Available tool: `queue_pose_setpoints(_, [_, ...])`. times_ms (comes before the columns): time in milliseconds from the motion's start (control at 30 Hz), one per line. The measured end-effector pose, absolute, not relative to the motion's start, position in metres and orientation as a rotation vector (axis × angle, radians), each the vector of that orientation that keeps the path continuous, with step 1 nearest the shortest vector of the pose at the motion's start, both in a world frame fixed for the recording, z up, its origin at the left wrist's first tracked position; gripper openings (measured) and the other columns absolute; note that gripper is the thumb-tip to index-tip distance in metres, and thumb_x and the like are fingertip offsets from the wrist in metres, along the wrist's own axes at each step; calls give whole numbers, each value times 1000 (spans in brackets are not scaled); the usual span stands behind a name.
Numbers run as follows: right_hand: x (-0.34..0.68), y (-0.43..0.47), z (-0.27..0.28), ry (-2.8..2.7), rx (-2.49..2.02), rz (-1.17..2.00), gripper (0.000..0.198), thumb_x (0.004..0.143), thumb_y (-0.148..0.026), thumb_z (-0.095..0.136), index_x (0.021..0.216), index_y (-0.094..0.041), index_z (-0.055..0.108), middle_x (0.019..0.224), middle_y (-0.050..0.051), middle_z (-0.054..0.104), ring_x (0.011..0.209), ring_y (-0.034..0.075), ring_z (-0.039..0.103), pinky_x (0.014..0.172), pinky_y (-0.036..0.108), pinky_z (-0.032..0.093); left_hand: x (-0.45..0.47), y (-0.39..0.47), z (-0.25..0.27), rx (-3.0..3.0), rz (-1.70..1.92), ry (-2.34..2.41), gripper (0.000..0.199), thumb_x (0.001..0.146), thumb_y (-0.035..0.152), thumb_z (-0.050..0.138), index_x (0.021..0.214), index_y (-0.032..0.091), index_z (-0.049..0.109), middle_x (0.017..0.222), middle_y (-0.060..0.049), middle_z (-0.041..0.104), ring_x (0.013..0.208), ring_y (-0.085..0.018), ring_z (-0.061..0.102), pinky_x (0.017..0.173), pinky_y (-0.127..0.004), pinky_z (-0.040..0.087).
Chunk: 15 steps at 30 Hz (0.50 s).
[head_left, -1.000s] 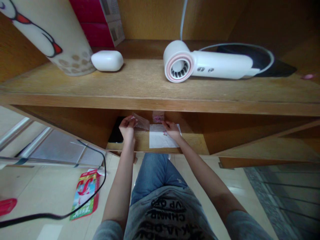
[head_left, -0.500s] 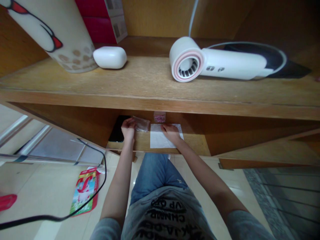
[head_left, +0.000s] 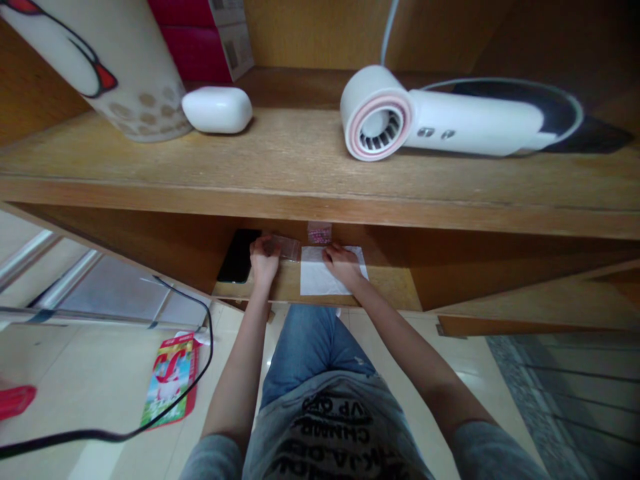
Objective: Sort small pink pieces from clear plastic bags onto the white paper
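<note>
My left hand rests on the lower shelf with its fingers curled together over the left end of a clear plastic bag. Its fingertips are hidden, so I cannot tell what they pinch. To its left lies a black phone. My right hand lies on a white sheet of paper, fingers bent and drawn together at the sheet's upper middle. Anything between those fingers is too small to see. Behind the paper stands a small clear packet of pink beads.
The upper shelf juts out above my hands. On it stand a large bubble-tea cup, a white earbud case, magenta boxes and a white handheld fan with a cable. A black cable hangs at the left.
My left hand has shifted a little to the right, covering more of the plastic bag and uncovering more of the phone. My right hand and the paper stay in place.
</note>
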State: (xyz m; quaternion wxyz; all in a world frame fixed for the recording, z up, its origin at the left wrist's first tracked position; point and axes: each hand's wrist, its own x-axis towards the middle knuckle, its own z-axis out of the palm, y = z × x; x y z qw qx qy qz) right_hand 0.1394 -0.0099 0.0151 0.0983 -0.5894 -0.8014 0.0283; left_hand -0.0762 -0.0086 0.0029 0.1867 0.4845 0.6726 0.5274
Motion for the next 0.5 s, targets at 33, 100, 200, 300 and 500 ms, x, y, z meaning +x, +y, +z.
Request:
queue_pose_setpoints(33, [139, -10, 16, -2372, -1751, 86, 34, 91, -32, 31, 92, -18, 62, 104, 7, 63, 81, 16, 60, 68, 25, 39, -74, -8, 3, 1312, 1513, 1821, 29, 66, 19, 61, 95, 15, 60, 96, -9, 61, 87, -20, 60, 84, -37, 47])
queue_pose_setpoints(100, [139, -11, 17, -2373, -1758, 87, 35, 91, -32, 30, 92, -18, 62, 106, 7, 62, 81, 16, 60, 67, 25, 39, -71, -7, 5, 1183, 1581, 1669, 31, 66, 17, 60, 96, 15, 60, 99, -9, 62, 85, -18, 62, 82, -35, 49])
queue_pose_setpoints(200, [140, -12, 20, -2376, -1756, 84, 34, 91, -31, 30, 93, -19, 61, 108, 7, 62, 81, 16, 60, 67, 25, 39, -67, -6, 8, 1039, 1644, 1526, 36, 63, 16, 61, 99, 14, 60, 100, -9, 63, 85, -18, 62, 79, -34, 50])
queue_pose_setpoints(300, [140, -12, 21, -2382, -1761, 93, 34, 90, -31, 29, 94, -19, 61, 109, 7, 61, 81, 16, 60, 67, 25, 39, -68, -4, 7, 1004, 1653, 1502, 40, 62, 16, 62, 102, 14, 59, 98, -8, 64, 84, -18, 63, 77, -33, 50])
queue_pose_setpoints(500, [140, -11, 21, -2372, -1760, 146, 35, 91, -32, 29, 96, -19, 61, 110, 7, 60, 84, 16, 59, 70, 26, 39, -71, -8, 4, 1279, 1478, 1802, 31, 66, 19, 60, 97, 14, 60, 96, -9, 61, 80, -19, 62, 77, -35, 50])
